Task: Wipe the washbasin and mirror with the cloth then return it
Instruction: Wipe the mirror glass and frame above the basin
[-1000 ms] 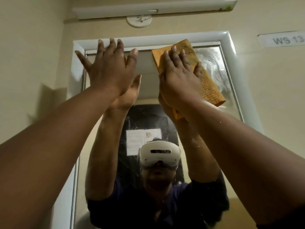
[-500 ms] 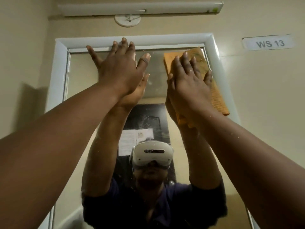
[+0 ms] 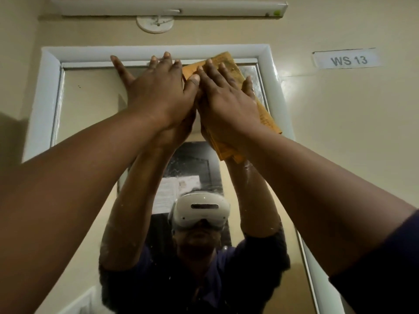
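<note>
A tall mirror (image 3: 90, 103) in a white frame (image 3: 48, 91) fills the wall ahead. My right hand (image 3: 223, 98) presses a folded orange cloth (image 3: 269, 123) flat against the glass near the top right corner, fingers straight. My left hand (image 3: 156, 91) lies flat on the glass right beside it, fingers spread, its thumb touching the right hand. The cloth's upper end reaches the frame's top edge. Its lower end sticks out below my right wrist. The washbasin is out of view.
A white tube light (image 3: 167, 7) and a round fitting (image 3: 155, 23) sit on the wall above the mirror. A label reading WS 13 (image 3: 347, 60) is stuck to the wall at the right. The mirror reflects me wearing a white headset (image 3: 200, 211).
Both hands slid up the glass toward the top of the frame, and the left hand closed in until it touches the right hand. The cloth moved up with the right hand.
</note>
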Motion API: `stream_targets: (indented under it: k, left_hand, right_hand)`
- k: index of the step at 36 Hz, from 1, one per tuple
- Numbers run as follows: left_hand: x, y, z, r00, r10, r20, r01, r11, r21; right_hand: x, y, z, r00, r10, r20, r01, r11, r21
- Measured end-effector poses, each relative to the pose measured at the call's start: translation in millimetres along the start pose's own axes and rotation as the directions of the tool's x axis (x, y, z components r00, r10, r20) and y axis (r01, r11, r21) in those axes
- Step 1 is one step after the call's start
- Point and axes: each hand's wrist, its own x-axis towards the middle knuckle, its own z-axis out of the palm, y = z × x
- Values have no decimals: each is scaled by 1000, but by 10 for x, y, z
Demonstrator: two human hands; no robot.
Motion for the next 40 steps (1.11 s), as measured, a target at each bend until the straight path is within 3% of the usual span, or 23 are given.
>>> stream_targets:
  k: [11, 20, 33, 40]
  left_hand:
    - [-6, 4, 27, 1000, -9, 14, 9, 1000, -5]
    - [-16, 30, 20, 999, -37, 24, 38, 999, -23]
    - [-2, 69, 24, 998, -51, 28, 51, 998, -31]
    - [-20, 71, 5, 999, -39, 16, 39, 999, -23]
  right_hand:
    - [-22, 287, -24, 968, 221, -121, -231, 970, -73]
    - [-224, 373, 20, 958, 245, -150, -260, 961, -92]
    - [-382, 282, -7, 976, 217, -20, -217, 963, -158]
    - [-110, 125, 14, 999, -22, 39, 27, 989, -148]
